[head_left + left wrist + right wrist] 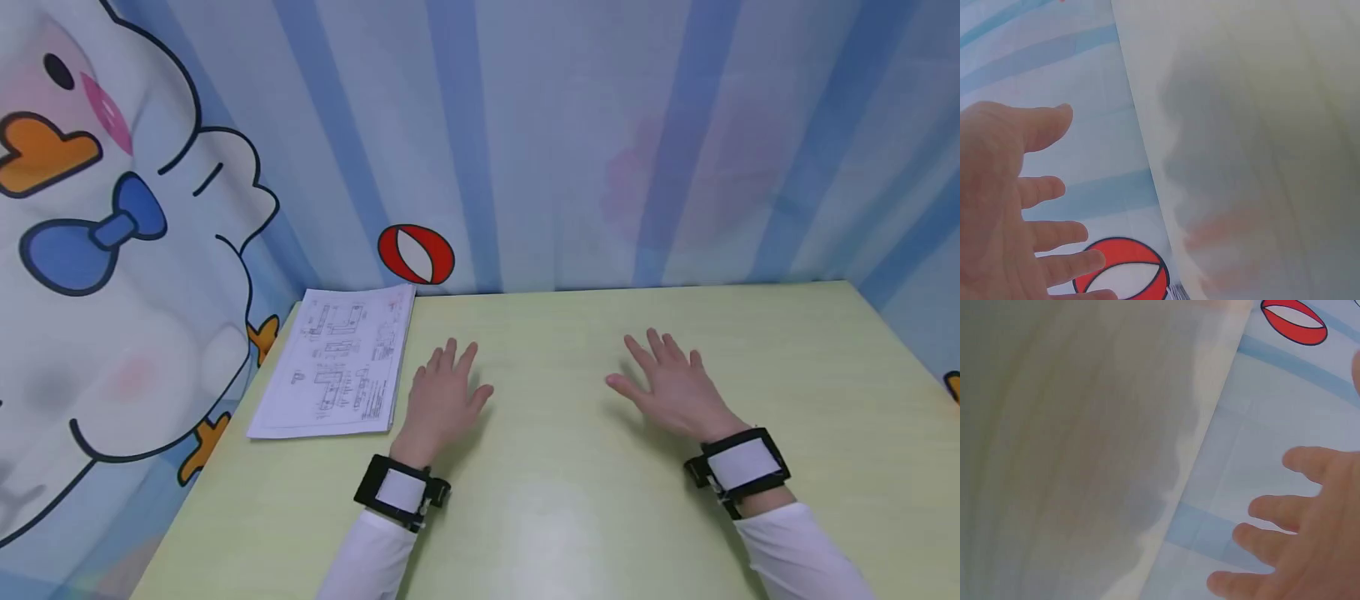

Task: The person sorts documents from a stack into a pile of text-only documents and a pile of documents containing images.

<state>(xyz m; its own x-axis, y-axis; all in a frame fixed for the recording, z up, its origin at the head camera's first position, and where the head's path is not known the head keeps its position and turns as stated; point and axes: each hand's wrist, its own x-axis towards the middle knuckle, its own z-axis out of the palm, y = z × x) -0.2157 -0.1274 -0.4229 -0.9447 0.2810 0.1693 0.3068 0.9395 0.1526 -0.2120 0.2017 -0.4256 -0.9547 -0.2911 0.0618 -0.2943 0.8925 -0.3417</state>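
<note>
My left hand (441,402) is over the table, palm down, fingers spread and the thumb pointing right. Just left of it lies a stack of printed sheets (337,362) with technical drawings on the top page. On the right side, my right hand (672,385) is also spread above the table, its thumb pointing left. Neither hand holds anything. In the left wrist view, the left hand (997,206) shows its separated fingers from the palm side. The right wrist view has the right hand (1310,531) with its fingers extended and most of the thumb cut off.
The pale yellow-green table (555,467) ends at a blue striped curtain (555,150) behind it. A large white cartoon bird (150,317) is printed on the cloth at the left. A red and white ball print (435,250) sits above the table's back edge.
</note>
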